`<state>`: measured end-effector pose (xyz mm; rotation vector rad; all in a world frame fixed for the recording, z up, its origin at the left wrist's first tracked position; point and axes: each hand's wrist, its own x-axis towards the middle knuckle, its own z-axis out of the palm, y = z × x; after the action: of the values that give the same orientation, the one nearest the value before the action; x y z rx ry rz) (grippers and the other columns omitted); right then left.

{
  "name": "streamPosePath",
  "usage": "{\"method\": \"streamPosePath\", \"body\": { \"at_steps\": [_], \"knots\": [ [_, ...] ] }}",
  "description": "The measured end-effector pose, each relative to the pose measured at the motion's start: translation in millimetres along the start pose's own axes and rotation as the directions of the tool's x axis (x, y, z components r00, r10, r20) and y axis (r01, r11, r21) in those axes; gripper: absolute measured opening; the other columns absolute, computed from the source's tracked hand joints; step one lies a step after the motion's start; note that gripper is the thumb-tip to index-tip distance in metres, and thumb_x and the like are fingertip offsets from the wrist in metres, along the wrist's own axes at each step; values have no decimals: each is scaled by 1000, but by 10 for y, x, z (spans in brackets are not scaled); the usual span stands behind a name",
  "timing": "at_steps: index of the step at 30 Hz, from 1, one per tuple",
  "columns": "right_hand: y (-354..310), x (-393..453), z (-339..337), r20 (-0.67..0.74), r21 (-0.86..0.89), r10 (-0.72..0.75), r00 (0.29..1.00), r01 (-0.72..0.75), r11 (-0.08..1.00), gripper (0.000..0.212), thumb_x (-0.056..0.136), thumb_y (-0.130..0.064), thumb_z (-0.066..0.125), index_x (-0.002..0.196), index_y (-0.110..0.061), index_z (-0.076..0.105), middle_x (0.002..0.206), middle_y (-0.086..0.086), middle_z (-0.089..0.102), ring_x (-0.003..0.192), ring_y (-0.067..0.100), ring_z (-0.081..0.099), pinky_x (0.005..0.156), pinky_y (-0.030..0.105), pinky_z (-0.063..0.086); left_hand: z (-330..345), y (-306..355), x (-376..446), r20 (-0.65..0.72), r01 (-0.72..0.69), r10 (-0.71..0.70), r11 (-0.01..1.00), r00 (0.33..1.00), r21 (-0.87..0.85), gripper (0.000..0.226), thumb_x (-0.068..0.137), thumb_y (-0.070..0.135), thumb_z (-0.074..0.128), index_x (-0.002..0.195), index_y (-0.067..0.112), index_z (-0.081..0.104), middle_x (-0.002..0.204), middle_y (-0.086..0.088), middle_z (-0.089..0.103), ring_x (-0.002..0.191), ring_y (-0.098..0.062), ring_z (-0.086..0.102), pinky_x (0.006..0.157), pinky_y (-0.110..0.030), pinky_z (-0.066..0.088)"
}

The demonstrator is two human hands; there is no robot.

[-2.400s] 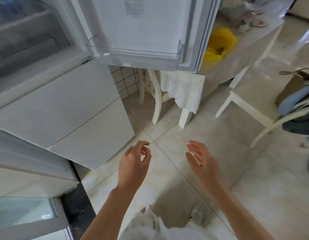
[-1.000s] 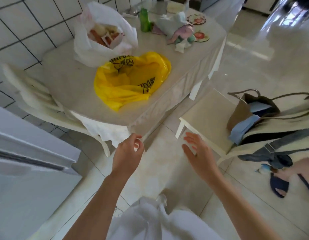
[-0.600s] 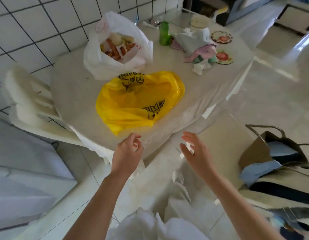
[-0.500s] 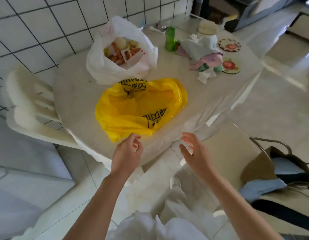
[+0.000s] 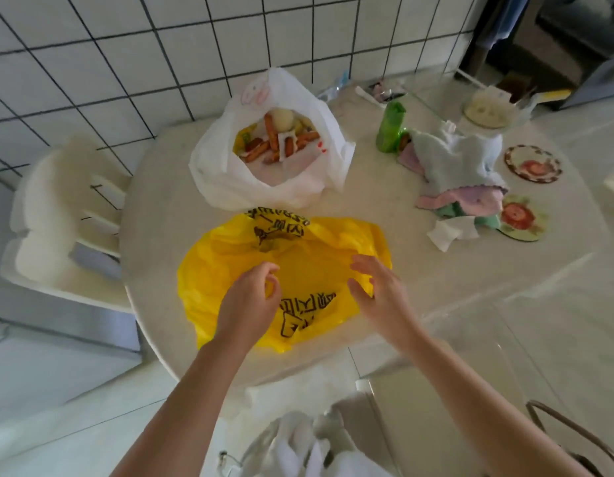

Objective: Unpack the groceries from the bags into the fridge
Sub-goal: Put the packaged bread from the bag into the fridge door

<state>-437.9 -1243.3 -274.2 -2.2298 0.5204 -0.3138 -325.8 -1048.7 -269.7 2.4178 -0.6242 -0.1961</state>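
**Both hands arrive over the yellow bag**

Half a second ago the hands hung short of the table edge; here they are out over the round pale stone-look table point(image 5: 168, 215), right above the crumpled yellow plastic bag with black lettering point(image 5: 298, 249). The left hand point(image 5: 247, 301) hovers with fingers loosely curled, thumb and forefinger close together, holding nothing that I can see. The right hand point(image 5: 378, 287) is spread and relaxed, fingertips at the bag's right-hand fold; whether they touch the plastic I cannot tell. The view has tipped forward too, so the floor and the brown bag on the chair have slid almost out of sight.

Count them: two grocery bags. The yellow one lies flat directly under both hands. The white plastic bag point(image 5: 230, 173) stands just beyond the fingertips, mouth open, showing orange carrots point(image 5: 271, 136) and a pale round item.

Beyond the right hand and further out: one green plastic bottle point(image 5: 390, 127), one heap of pastel cloths point(image 5: 460, 173), two round flowered coasters point(image 5: 532, 163), one glass bowl point(image 5: 488, 110). Out past the left hand, one white chair point(image 5: 64, 215) sits tucked against the tiled wall point(image 5: 126, 56)
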Motion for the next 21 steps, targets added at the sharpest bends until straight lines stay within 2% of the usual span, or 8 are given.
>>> {"method": "streamPosePath", "body": {
  "at_steps": [3, 9, 14, 21],
  "knots": [
    [4, 439, -28, 46, -31, -10, 999, 11, 999, 38, 90, -17, 62, 126, -13, 54, 121, 1, 62, 109, 18, 59, 88, 25, 43, -47, 0, 379, -18, 26, -26, 999, 1000, 20, 24, 91, 22, 58, 114, 21, 61, 103, 5, 66, 100, -19, 60, 79, -38, 52],
    [-103, 1273, 27, 64, -78, -53, 997, 58, 995, 38, 90, -19, 61, 126, -15, 53, 119, 0, 62, 111, 20, 58, 93, 31, 43, -203, -60, 1185, -26, -5, 8, 993, 1000, 116, 27, 92, 20, 56, 118, 17, 59, 112, -1, 62, 110, -22, 51, 84, -41, 48],
    [-151, 1817, 113, 108, -104, -47, 993, 58, 993, 38, 92, -23, 58, 128, -17, 50, 124, -1, 59, 115, 17, 54, 93, 25, 38, -291, -156, 1788, -13, -71, 75, 975, 997, 211, 30, 92, 18, 55, 121, 13, 58, 115, -3, 60, 111, -23, 48, 83, -39, 50],
    [-194, 2519, 71, 164, -179, -86, 983, 115, 977, 39, 94, -26, 55, 130, -17, 48, 132, 0, 52, 121, 18, 50, 96, 28, 40, -340, -230, 2499, 4, -192, 203, 918, 979, 347, 35, 91, 13, 50, 125, 7, 55, 120, -8, 58, 118, -24, 44, 93, -35, 42]
  ]
}}
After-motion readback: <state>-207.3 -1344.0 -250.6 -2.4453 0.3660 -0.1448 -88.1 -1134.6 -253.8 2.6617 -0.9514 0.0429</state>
